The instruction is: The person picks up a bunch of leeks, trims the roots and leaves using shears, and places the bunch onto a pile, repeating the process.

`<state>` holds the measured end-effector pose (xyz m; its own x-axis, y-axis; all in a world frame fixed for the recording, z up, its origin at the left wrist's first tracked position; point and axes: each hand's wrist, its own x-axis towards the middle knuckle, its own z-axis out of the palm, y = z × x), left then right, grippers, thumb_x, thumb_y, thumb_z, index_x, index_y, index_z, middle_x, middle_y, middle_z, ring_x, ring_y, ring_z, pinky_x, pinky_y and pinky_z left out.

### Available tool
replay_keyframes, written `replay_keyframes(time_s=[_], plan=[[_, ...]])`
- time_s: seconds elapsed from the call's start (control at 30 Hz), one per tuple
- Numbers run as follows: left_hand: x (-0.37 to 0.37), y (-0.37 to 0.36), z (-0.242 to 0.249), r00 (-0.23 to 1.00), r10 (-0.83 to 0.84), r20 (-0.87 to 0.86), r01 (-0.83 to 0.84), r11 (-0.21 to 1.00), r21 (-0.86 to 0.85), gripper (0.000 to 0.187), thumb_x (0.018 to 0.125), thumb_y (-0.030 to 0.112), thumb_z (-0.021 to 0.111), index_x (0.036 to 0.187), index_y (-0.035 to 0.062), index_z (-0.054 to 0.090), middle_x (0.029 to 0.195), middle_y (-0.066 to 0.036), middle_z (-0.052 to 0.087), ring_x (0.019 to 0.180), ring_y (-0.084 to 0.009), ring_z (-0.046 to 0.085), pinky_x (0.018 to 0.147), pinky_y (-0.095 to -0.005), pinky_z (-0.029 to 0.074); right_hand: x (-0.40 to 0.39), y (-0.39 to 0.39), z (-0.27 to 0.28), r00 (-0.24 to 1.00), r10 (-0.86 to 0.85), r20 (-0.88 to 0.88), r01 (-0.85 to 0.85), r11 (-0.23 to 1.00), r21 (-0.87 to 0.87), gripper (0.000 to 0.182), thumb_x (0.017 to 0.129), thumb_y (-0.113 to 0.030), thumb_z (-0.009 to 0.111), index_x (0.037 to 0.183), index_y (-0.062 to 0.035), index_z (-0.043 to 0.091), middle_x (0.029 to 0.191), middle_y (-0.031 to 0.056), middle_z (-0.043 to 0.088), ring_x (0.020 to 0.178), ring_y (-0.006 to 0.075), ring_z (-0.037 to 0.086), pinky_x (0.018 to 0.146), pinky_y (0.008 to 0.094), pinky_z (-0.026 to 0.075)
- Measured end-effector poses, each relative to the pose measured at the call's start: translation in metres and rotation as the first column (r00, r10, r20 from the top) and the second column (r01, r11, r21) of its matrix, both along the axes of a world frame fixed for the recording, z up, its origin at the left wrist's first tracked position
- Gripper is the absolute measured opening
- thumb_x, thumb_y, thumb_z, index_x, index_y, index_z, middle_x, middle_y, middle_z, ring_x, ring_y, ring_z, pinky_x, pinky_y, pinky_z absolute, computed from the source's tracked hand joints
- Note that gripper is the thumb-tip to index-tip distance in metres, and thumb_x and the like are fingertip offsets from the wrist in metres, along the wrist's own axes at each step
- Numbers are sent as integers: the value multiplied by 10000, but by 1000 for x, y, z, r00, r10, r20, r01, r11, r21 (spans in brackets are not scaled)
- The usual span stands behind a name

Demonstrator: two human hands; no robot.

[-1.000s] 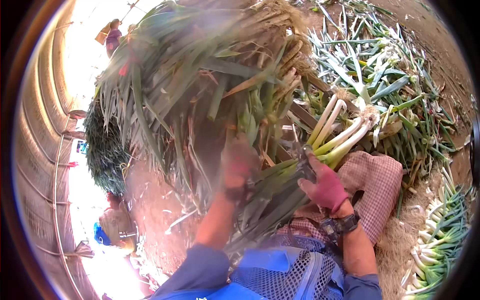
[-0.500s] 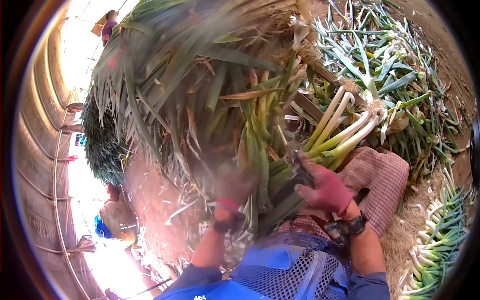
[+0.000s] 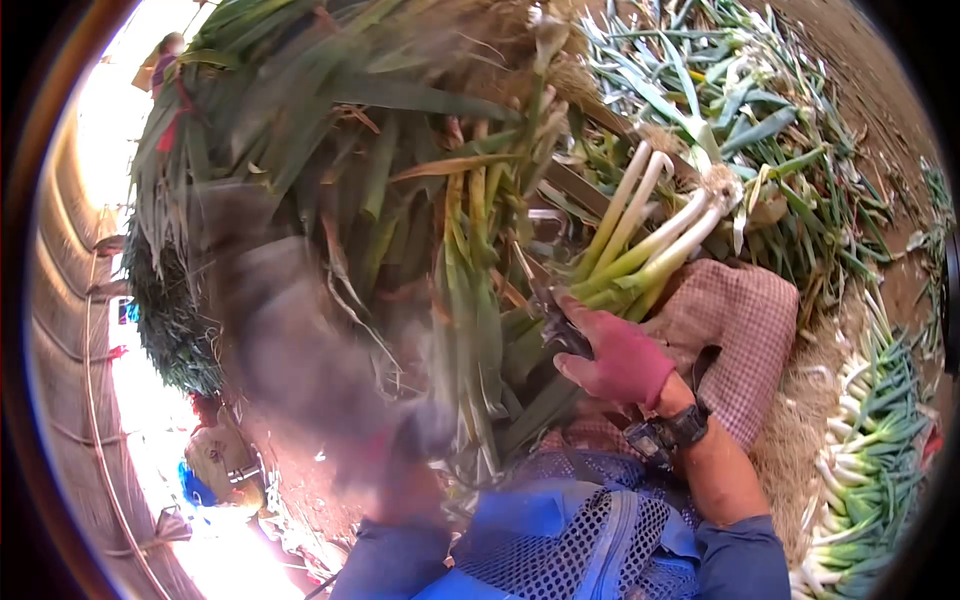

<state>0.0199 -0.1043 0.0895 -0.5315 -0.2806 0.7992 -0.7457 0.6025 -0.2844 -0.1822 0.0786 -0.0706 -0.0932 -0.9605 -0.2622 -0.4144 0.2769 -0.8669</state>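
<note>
My right hand (image 3: 628,362), in a dark red glove, is closed on a dark hand tool (image 3: 562,325) with a thin pointed end; its exact kind is hard to see. Beneath that hand and beside it lie several trimmed green onions (image 3: 660,245), white root ends up and to the right, across my checkered trouser leg (image 3: 755,310). My left hand (image 3: 385,450) is smeared by motion at lower left. Beyond it runs a grey blurred streak (image 3: 290,330) that I cannot identify. Long green onion leaves (image 3: 475,300) hang between my hands.
A big heap of untrimmed green onions (image 3: 350,110) rises in front of me. Cut leaves (image 3: 770,120) are piled at upper right. Cleaned green onions (image 3: 860,460) lie in a row at right. A person (image 3: 225,460) is at far left, another person (image 3: 168,62) behind the heap.
My left hand has swept left and down, away from the hanging leaves, and a grey blur now trails beyond it. My right hand keeps its hold on the tool. The view has shifted slightly.
</note>
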Motion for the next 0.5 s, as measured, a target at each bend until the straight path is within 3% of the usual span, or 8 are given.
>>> replay_keyframes(time_s=[0.07, 0.13, 0.23, 0.3, 0.37, 0.4, 0.43, 0.5], plan=[[-21, 42, 58, 856, -367, -364, 375, 926, -51, 405, 966, 6, 618, 1371, 21, 643, 1416, -123, 643, 1115, -244, 695, 935, -346, 571, 5, 0, 2, 1000, 20, 16, -21, 1000, 15, 838, 921, -375, 710, 1626, -74, 372, 1290, 294, 654, 1212, 482, 625, 1055, 499, 497], [-40, 77, 77, 701, -604, -378, 585, 791, -178, 413, 947, 6, 627, 1359, 9, 646, 1365, -139, 662, 1103, -277, 696, 936, -379, 571, 6, -4, 5, 999, 37, 0, -37, 997, 67, 840, 919, -382, 711, 1628, -82, 374, 1302, 290, 650, 1207, 479, 627, 1056, 502, 496], [-55, 100, 66, 646, -665, -374, 675, 727, -127, 424, 918, 5, 639, 1341, -9, 651, 1289, -163, 690, 1086, -328, 697, 936, -430, 570, 10, 0, -3, 1000, 3, -19, -4, 1000, -31, 844, 916, -391, 712, 1630, -90, 375, 1275, 287, 652, 1183, 476, 636, 1047, 503, 498], [-56, 98, 41, 717, -572, -398, 649, 756, 83, 432, 898, 5, 647, 1329, -21, 654, 1238, -179, 708, 1074, -361, 697, 936, -464, 570, 11, -5, 10, 1000, 25, -15, -25, 1000, -4, 844, 915, -394, 712, 1631, -99, 378, 1254, 288, 653, 1171, 477, 639, 1044, 504, 499], [-48, 84, 1, 842, -394, -370, 521, 772, 364, 441, 879, 4, 655, 1318, -32, 656, 1187, -196, 727, 1062, -395, 698, 936, -497, 569, 12, -4, 22, 998, 53, -15, -53, 998, 30, 843, 914, -402, 708, 1637, -124, 376, 1209, 295, 652, 1143, 486, 647, 1034, 505, 504], [-31, 68, -19, 914, -288, -287, 403, 735, 546, 384, 882, 1, 666, 1264, -29, 693, 1182, -178, 730, 1056, -334, 707, 949, -432, 563, 15, -4, 23, 998, 61, -12, -61, 998, 30, 843, 914, -402, 708, 1637, -124, 376, 1209, 295, 652, 1143, 486, 647, 1034, 505, 504], [-16, 49, -52, 933, -98, -347, 325, 646, 690, 336, 952, 20, 647, 1279, -37, 703, 1258, -174, 717, 1162, -267, 697, 1011, -367, 554, 18, -4, 25, 995, 97, -2, -97, 995, 24, 840, 915, -404, 704, 1638, -130, 375, 1211, 296, 651, 1135, 488, 650, 1033, 504, 507], [11, 5, -109, 916, 254, -311, 195, 394, 898, 347, 965, 69, 662, 1301, 0, 713, 1231, -154, 740, 1080, -236, 732, 960, -355, 574, 22, -8, 26, 990, 138, 3, -138, 990, 13, 837, 917, -405, 701, 1639, -137, 374, 1213, 297, 650, 1127, 490, 653, 1032, 503, 509]])
